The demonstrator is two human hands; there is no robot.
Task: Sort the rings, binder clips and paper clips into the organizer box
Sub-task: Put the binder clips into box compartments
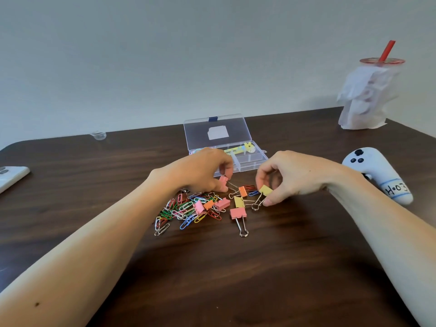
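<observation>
Head view shows both hands working over the heap on the dark table point(283, 267), so the step in hand looks like picking out binder clips. The left hand point(200, 171) pinches a pink binder clip point(223, 180) by its body, raised just above the pile. The right hand point(290, 173) has its fingers closed on a yellow binder clip point(266, 190), whose wire handles hang toward the table. More binder clips and the coloured paper clips point(186, 210) lie loose between the forearms. The organizer box point(250, 159) sits open just behind the hands (a yellow giraffe-topped item already lies in its back row). Next, I judge, each clip needs carrying to one front compartment and releasing there. No rings can be made out.
</observation>
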